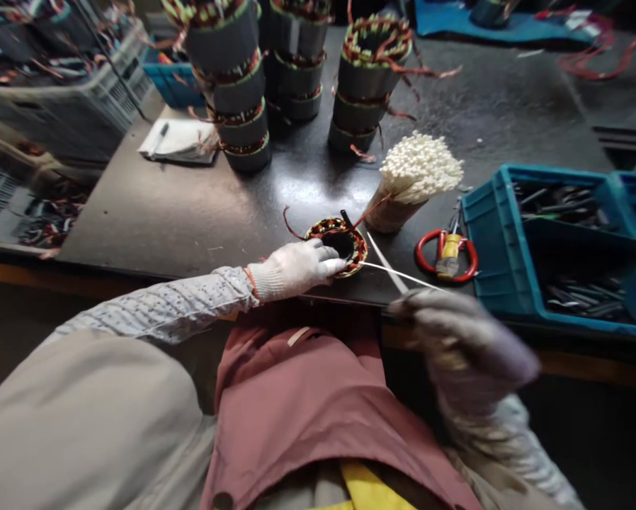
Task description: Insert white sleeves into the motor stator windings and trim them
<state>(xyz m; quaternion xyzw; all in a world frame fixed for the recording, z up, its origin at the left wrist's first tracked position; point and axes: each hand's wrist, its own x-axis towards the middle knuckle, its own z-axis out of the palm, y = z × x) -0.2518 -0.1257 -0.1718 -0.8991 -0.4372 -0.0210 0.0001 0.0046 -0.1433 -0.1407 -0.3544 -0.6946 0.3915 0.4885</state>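
Observation:
A wound motor stator [361, 249] with copper windings and yellow-green lining stands at the table's front edge. My left hand [302, 268], in a white glove, holds its near side, thumb and fingers over the rim. From the stator a thin white cord [389, 270] runs taut to my right hand [450, 326], which is gloved, closed on the cord and blurred. A flatter white strip [386, 263] also slants up from the right fingers; whether it belongs to the same cord I cannot tell. Loose copper leads and a short black sleeve stick out of the stator.
Stacked stators [238, 92] and more stators [358, 103] stand behind. A bundle of white cords [421, 170], red-handled scissors [472, 258] and a blue divided bin [503, 234] lie to the right. A notepad with a pen [180, 142] and grey crates [84, 106] are left.

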